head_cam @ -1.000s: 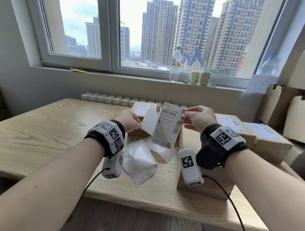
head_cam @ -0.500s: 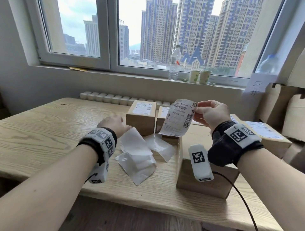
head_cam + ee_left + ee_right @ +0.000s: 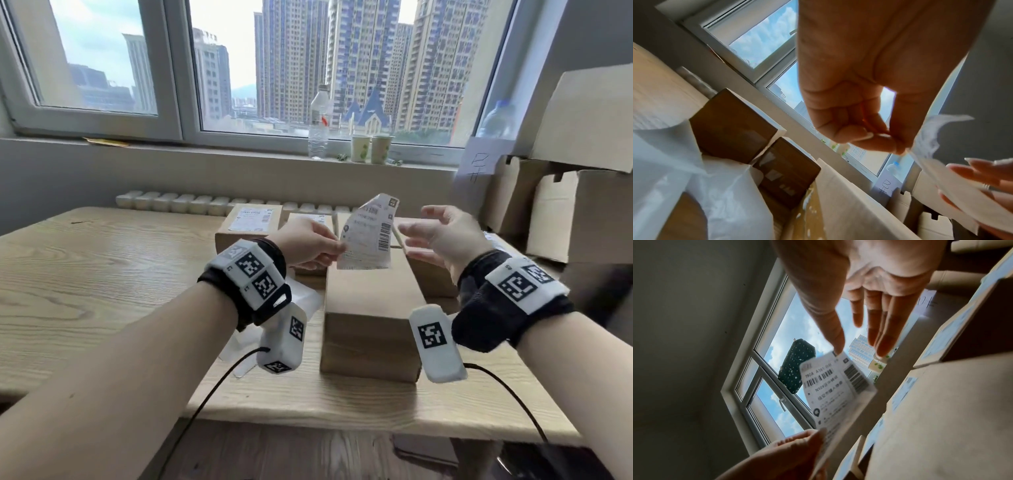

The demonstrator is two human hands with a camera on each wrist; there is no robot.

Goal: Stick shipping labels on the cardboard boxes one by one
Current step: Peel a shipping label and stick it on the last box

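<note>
A white shipping label (image 3: pixel 370 236) with barcodes hangs in the air above a plain cardboard box (image 3: pixel 373 308) near the table's front edge. My left hand (image 3: pixel 337 248) pinches the label's lower left edge between thumb and fingers. In the left wrist view the same pinch of the left hand (image 3: pixel 898 147) shows on the label (image 3: pixel 929 134). My right hand (image 3: pixel 414 236) is open just right of the label, fingers spread. In the right wrist view the right hand (image 3: pixel 859 347) has straight fingers, with the thumb tip at the top edge of the label (image 3: pixel 838 391); contact is unclear.
Two labelled boxes (image 3: pixel 250 222) stand behind the plain one, and more lie to the right (image 3: pixel 431 277). Peeled backing papers (image 3: pixel 694 178) lie left of the plain box. Large cartons (image 3: pixel 582 212) are stacked at the right. A bottle (image 3: pixel 318 123) and cups (image 3: pixel 371 149) sit on the sill.
The label passed from my right hand to my left. The left hand rose from the backing papers and pinched it; the right hand let go and opened beside it.
</note>
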